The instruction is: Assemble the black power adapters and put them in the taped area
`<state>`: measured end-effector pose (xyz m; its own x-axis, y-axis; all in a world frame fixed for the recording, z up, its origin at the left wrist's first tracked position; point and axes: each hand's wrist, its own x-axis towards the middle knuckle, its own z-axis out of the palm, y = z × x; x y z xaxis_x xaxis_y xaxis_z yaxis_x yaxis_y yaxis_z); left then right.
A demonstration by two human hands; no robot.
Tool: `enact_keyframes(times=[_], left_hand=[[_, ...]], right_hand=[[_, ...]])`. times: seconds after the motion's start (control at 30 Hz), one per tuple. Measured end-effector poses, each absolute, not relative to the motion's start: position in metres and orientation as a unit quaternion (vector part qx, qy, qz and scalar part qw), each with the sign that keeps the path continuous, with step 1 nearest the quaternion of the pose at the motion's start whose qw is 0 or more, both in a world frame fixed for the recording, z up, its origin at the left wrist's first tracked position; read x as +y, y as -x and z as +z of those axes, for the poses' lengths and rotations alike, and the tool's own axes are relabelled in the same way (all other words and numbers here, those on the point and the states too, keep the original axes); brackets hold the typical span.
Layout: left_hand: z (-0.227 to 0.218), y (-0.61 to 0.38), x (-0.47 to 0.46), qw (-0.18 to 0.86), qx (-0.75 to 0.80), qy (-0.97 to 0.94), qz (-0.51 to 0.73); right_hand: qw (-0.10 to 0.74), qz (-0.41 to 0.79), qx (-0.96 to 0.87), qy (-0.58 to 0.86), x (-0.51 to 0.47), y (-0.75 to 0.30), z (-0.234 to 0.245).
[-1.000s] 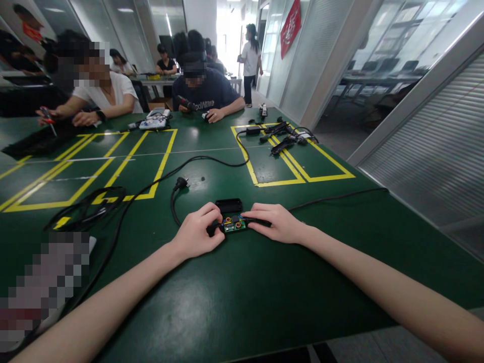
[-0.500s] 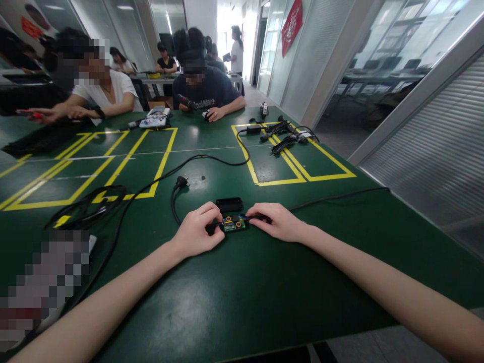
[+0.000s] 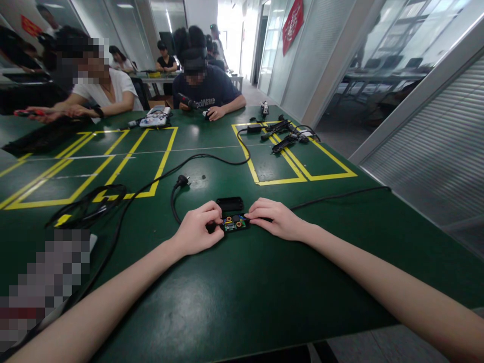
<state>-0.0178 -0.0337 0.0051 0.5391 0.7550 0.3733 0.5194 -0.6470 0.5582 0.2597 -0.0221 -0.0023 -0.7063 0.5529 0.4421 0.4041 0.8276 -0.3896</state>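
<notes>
A small green circuit board (image 3: 234, 223) with round copper coils lies in an open black casing on the green table (image 3: 242, 292). My left hand (image 3: 196, 233) grips its left end with curled fingers. My right hand (image 3: 276, 220) pinches the right end, where a black cable (image 3: 340, 194) leaves toward the right. A black lid (image 3: 230, 203) lies flat just behind the board, apart from both hands.
A black power cord with plug (image 3: 180, 181) loops left of my hands. Yellow tape rectangles (image 3: 291, 174) mark the table; one holds black adapters and cables (image 3: 283, 136). Coiled cable (image 3: 91, 206) lies at left. Two people sit across the table, working with their hands.
Both hands shifted very slightly on the board's ends. A person standing in the background walked further away. The board and lid stay in place.
</notes>
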Motion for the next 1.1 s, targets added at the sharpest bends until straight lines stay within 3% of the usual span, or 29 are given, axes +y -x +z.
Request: enact_keyframes(times=[0.53, 0.77, 0.87, 1.1], left_hand=[[0.006, 0.021, -0.028, 0.094, 0.38, -0.863, 0.32], [0.002, 0.019, -0.026, 0.078, 0.423, -0.869, 0.244], [0.002, 0.019, -0.025, 0.086, 0.411, -0.874, 0.243], [0.003, 0.02, -0.029, 0.107, 0.391, -0.871, 0.279]], right_hand=[[0.279, 0.099, -0.911, 0.288, -0.021, -0.259, -0.002], [0.288, 0.081, -0.88, 0.368, -0.017, -0.257, -0.012], [0.28, 0.1, -0.884, 0.36, -0.015, -0.257, -0.014], [0.349, 0.204, -0.832, 0.379, -0.019, -0.251, -0.008]])
